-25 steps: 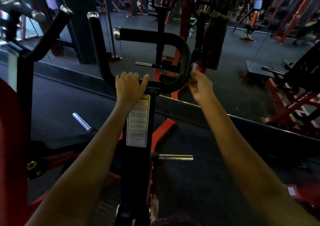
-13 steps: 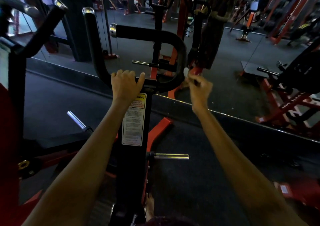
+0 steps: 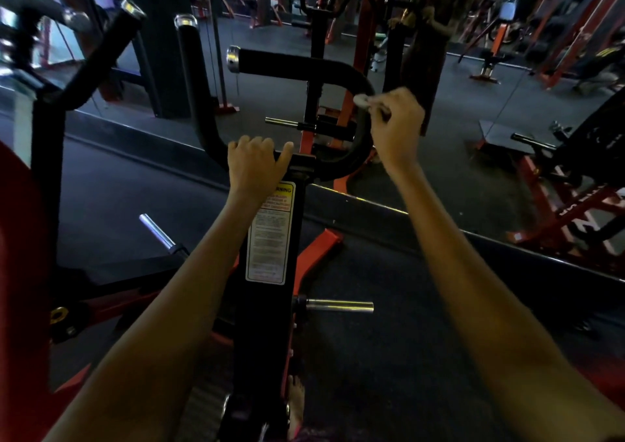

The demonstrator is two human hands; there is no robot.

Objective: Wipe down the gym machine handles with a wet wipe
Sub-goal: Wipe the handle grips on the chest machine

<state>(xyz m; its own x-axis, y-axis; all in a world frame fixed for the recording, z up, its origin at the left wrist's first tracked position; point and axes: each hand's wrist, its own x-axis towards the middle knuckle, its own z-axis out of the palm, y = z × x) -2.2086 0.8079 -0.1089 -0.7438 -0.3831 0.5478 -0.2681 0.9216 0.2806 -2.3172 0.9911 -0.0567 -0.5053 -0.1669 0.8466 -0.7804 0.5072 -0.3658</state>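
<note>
A black padded handle [image 3: 297, 66] curves from a chrome end cap on the left round to the right and down to the machine's upright post [image 3: 270, 306]. A second black handle [image 3: 194, 79] rises on the left. My left hand [image 3: 255, 164] grips the bar where the handles join the post. My right hand [image 3: 395, 127] pinches a small white wet wipe [image 3: 363, 99] and holds it against the bend of the curved handle, on its right side.
A white warning label [image 3: 270, 235] is on the post. Chrome pegs [image 3: 338, 306] [image 3: 157, 230] stick out at right and left. A red and black machine frame [image 3: 40, 143] stands at the left, another [image 3: 575, 204] at the right. A bare foot [image 3: 297, 404] shows below.
My right hand has slid the wipe up along the curved handle's right side, from near the lower bend to the upper bend. My left hand keeps its grip.
</note>
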